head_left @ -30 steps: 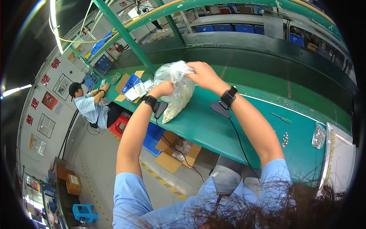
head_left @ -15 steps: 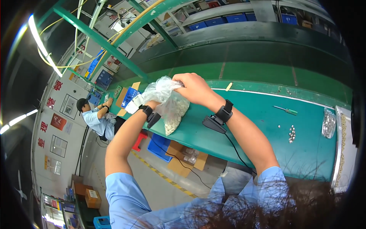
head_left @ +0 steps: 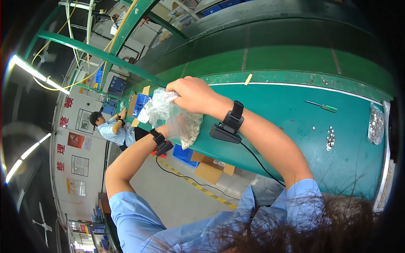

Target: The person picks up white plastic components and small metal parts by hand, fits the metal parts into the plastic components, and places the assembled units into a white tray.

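Your right hand (head_left: 190, 94) grips the bag (head_left: 190, 130) by the bench edge (head_left: 236, 161), room rightward; left hand (head_left: 172, 128) plastic-veiled, hold I can't tell.

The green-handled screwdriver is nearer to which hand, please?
Right. The right hand grips the bag, well left of the screwdriver; the left hand is farther left, at the bag.

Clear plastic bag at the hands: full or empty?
Neither: the clear plastic bag is partly filled. Small pale parts show in its lower portion; its top is crumpled at the right hand.
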Demonstrator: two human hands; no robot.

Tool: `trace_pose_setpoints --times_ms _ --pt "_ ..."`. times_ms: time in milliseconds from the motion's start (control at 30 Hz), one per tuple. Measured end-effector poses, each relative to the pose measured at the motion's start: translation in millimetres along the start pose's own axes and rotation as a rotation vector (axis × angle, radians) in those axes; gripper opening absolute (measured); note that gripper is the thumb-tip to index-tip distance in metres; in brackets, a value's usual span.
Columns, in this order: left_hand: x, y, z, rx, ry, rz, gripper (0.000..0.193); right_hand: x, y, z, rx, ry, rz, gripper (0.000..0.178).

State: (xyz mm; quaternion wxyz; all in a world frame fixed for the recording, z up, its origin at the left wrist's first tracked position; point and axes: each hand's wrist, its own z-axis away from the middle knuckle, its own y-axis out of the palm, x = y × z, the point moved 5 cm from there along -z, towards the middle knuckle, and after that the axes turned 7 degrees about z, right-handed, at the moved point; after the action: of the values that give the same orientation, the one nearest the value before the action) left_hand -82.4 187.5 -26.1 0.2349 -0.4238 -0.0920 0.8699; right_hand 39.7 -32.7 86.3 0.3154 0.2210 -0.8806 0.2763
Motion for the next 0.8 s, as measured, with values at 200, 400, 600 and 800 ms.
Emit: trace_pose_setpoints --times_ms 200,400,600,800 --pt "-11 6 -17 -0.235 -0.002 -0.856 0.117 -1 -12 0 -0.019 0.011 -0.013 0.029" --pt "33 -2 -26 -0.572 0.380 -0.800 0.100 10 -9 -6 0.008 0.000 -0.005 0.030" --pt "-28 59 -33 -0.666 0.662 -1.005 0.057 1 2 2 0.079 -0.014 0.037 0.038" --pt "-16 40 -39 -0.807 0.506 -0.678 0.042 0 5 0 0.102 -0.002 0.071 0.038"
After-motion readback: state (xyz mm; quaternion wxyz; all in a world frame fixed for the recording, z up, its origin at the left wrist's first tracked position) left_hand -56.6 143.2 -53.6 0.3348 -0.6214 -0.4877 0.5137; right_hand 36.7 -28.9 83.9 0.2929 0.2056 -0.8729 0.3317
